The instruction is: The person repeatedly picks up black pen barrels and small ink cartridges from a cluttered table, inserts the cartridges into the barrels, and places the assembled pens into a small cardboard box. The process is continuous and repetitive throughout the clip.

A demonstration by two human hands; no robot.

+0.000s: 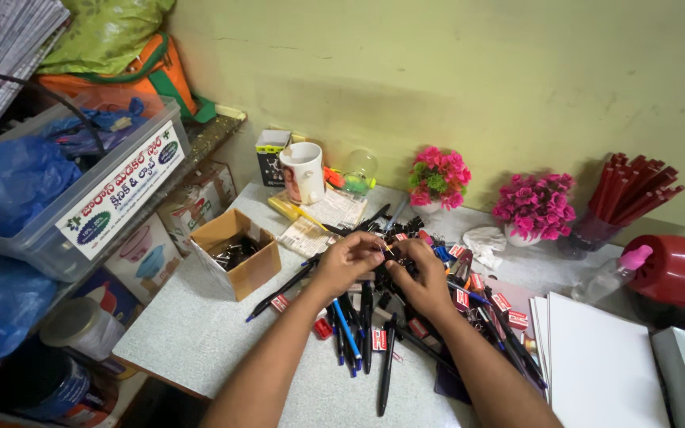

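Both hands are over the pile [406,305] of pens and small red-and-white packets in the middle of the worktop [200,333]. The left hand [348,260] has its fingers curled inward, thumb against fingertips, pinching a small slim item [387,250] at the point where the two hands meet. The right hand [426,277] is likewise curled, its fingertips closed on the same item or on something just beside it; the view is too small to tell which, or to name the item with certainty. It looks like a thin clip or a pen part.

Position of the work: the held item is above the far edge of the pile, between the two hands and clear of the worktop surface.

Progress, as a judgement: the bulk remains. Many dark and blue pens lie loose and crossed over one another, with red packets scattered through and to the right of them. An open cardboard box [235,254] stands to the left, well apart from the pile, holding a modest heap of small dark pieces; it is far from full. If those pieces count as finished work, only a small share is done.

Also on the worktop: a mug [304,172], two pots of pink flowers [438,178], a holder of red sticks [632,190] and white sheets [604,364].
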